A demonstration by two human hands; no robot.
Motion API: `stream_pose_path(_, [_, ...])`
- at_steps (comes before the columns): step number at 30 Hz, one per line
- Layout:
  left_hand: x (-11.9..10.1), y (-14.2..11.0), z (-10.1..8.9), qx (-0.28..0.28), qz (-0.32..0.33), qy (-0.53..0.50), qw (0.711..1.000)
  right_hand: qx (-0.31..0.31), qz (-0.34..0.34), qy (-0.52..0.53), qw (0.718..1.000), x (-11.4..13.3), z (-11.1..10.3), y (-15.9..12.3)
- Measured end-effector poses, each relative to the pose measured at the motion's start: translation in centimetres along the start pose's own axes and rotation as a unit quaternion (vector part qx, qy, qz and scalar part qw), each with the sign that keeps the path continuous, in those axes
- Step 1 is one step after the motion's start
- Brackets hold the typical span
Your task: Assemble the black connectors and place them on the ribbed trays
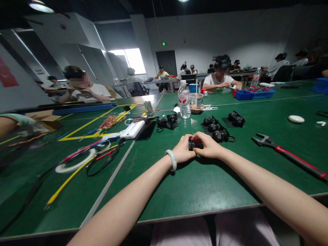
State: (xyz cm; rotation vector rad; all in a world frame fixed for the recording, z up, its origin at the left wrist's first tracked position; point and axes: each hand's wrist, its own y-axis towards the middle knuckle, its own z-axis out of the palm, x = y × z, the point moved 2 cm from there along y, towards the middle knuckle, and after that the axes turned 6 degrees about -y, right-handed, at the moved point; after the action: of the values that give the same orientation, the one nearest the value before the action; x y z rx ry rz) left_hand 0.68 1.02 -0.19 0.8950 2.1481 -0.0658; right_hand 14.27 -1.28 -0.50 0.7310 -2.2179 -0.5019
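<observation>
Near the middle of the green table (205, 184), my left hand (182, 149) and my right hand (208, 145) meet around a small black part (197, 145). Fingers of both hands are closed on its two sides, and they hide much of it, so its kind cannot be made out. Just beyond my right hand lie several black parts (214, 129) with rounded knobs and a thin loop. Another pair of black parts (235, 119) sits on a dark ribbed piece behind them. More black parts (167, 121) rest beyond my left hand. My left wrist wears a pale bangle (171, 160).
An adjustable wrench (289, 155) with red-and-black handle lies at right, near a white oval object (296, 119). Left are cables (77, 177), a white power bank (133, 130) and copper wire (112, 121). A water bottle (184, 100) stands ahead; co-workers sit across the table.
</observation>
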Motion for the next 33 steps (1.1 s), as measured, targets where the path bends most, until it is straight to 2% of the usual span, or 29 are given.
stream_pose_path(17, [0.04,0.04,-0.01,0.003,0.005,-0.001,1.000,0.000,0.045,-0.008,0.999,-0.27,0.22,0.17])
stream_pose_path(33, [0.13,-0.06,-0.03,-0.007,-0.001,-0.010,1.000,0.005,0.019,-0.070,0.997,0.07,-0.29,0.57])
